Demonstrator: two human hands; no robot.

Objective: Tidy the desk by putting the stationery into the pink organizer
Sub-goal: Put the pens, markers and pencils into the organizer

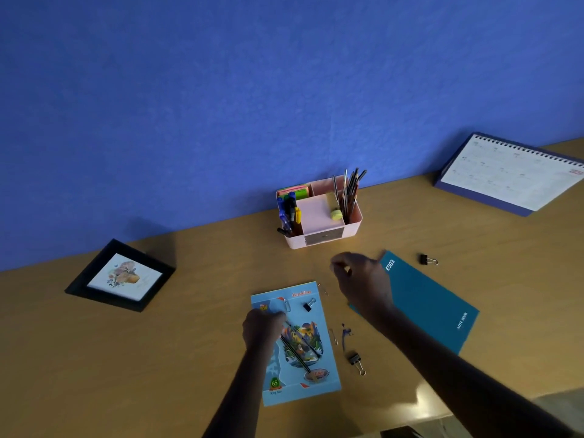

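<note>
While the left hand [264, 324] pinches pencils [300, 349] on the booklet [316, 387], the right hand [360, 279] hovers, fingers curled; contents unclear. Next, lift them to the pink organizer [354, 227]

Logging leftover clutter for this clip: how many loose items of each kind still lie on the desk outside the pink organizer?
Black binder clips: 3
Paper clips: 3
Pencils under the left hand: 2
Notebooks: 2
Total: 10
</note>
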